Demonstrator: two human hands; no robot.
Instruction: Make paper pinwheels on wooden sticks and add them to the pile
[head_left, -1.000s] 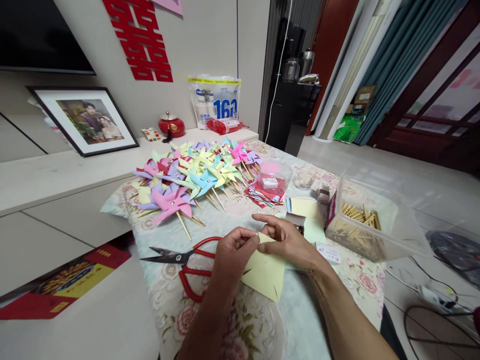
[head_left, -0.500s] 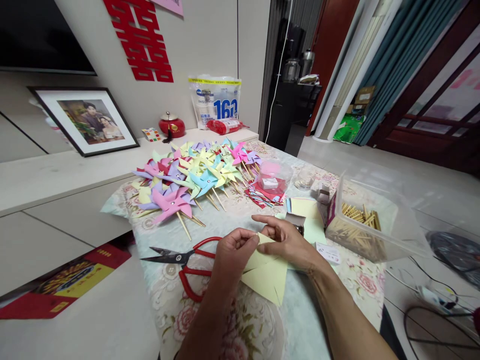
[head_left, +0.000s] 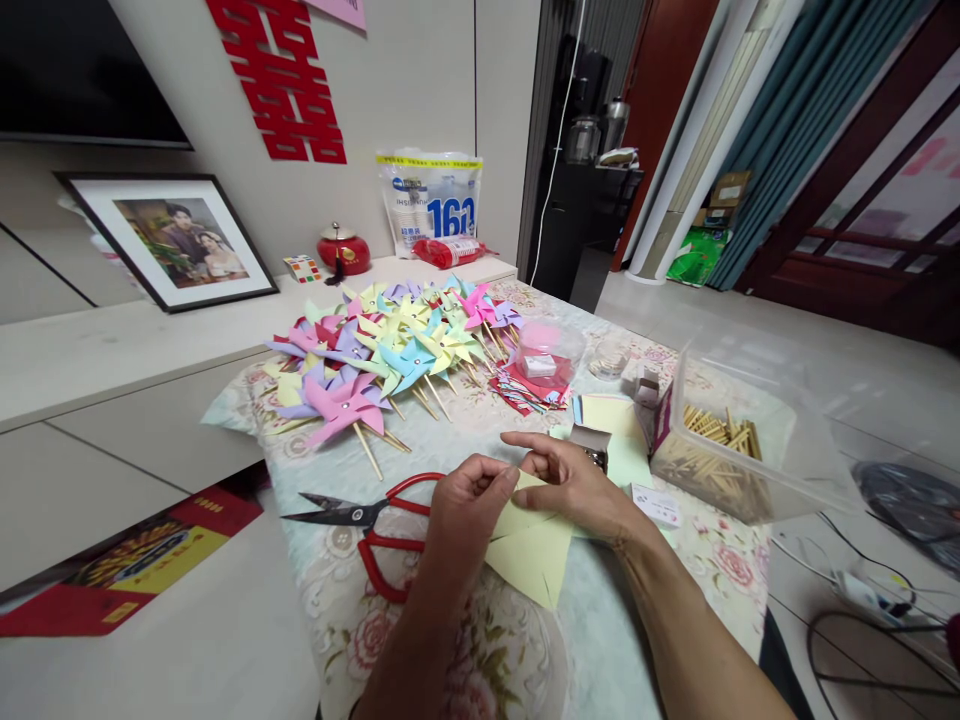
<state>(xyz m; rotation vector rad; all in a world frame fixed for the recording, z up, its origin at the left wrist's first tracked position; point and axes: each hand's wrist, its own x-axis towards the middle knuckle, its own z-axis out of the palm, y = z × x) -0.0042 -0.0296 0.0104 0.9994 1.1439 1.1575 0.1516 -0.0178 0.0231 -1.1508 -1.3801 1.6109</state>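
Head view is showing a table (head_left: 600, 650) under a floral cloth, and I am reading it from the largest items down. At the far end a heap of finished paper pinwheels (head_left: 382, 355) on wooden sticks is lying in pink, purple, yellow, green and blue. At the right edge a clear plastic box (head_left: 739, 440) is holding loose wooden sticks (head_left: 720, 430). Red-handled scissors (head_left: 367, 520) are lying just left of the hands, blades pointing left.

The yellow paper square (head_left: 529, 550), slit in from its corners, is lying in front of me at the near middle of the table, beneath both hands. The left hand (head_left: 469, 510) is pinching closed on the gathered points at the paper's centre. The right hand (head_left: 574, 480) is also gripping that centre from the other side, thumb and lower fingers closed on it, index finger extended over the top.

Compared with one second ago, the near flaps are folding further inward: the lower corner is drawing up toward the centre and the sheet is bunching. Both grips are staying where they were. I am judging that the blades are being collected at the centre and that this pinwheel is partway formed, with no stick attached yet.
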